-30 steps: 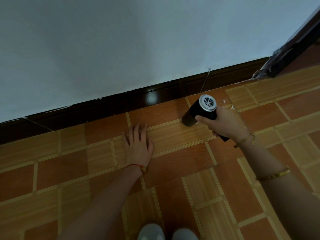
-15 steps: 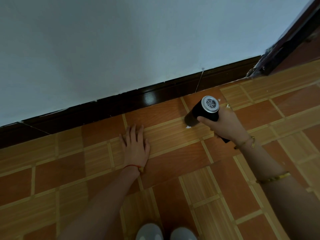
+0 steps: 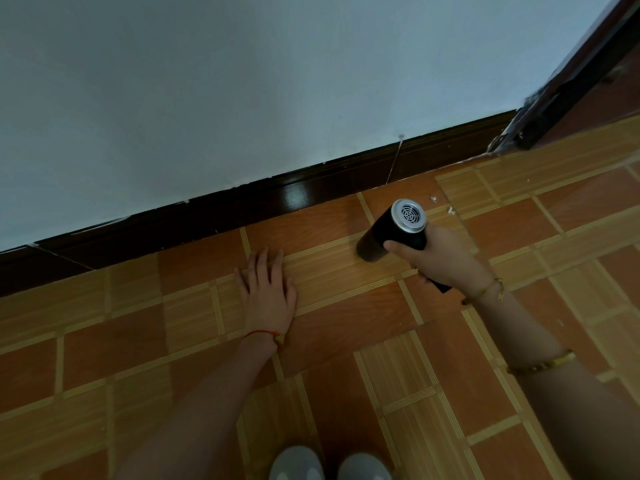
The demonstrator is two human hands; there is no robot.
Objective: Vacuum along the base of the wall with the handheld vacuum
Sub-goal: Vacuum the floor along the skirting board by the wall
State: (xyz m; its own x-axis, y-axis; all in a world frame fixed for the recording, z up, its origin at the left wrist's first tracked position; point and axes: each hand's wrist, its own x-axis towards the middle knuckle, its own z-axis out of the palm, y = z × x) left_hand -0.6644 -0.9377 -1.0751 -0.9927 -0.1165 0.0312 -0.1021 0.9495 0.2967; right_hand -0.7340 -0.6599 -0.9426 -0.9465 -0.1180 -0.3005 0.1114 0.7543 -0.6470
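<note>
Meanwhile the right hand (image 3: 446, 258), clamped on the vacuum (image 3: 391, 233), has barely shifted along the floor, nozzle down near the baseboard (image 3: 311, 195). White crumbs (image 3: 450, 210) beside it remain, so this stretch likely needs more passes. Left hand (image 3: 270, 292) stays flat, fingers spread, holding nothing.

Handheld vacuum (image 3: 391, 233) is a stubby black cylinder with a silver vented cap facing up toward the camera, tilted nose-down so its dark mouth meets the floor tiles a little way out from the glossy dark baseboard (image 3: 311, 192) under the pale wall (image 3: 277, 81).

The tiled floor (image 3: 346, 320) fills the lower frame. A left hand (image 3: 268, 296) lies flat at centre. White crumbs (image 3: 450, 210) dot the upper right, and two shoe tips (image 3: 329, 465) sit at the bottom edge.
</note>
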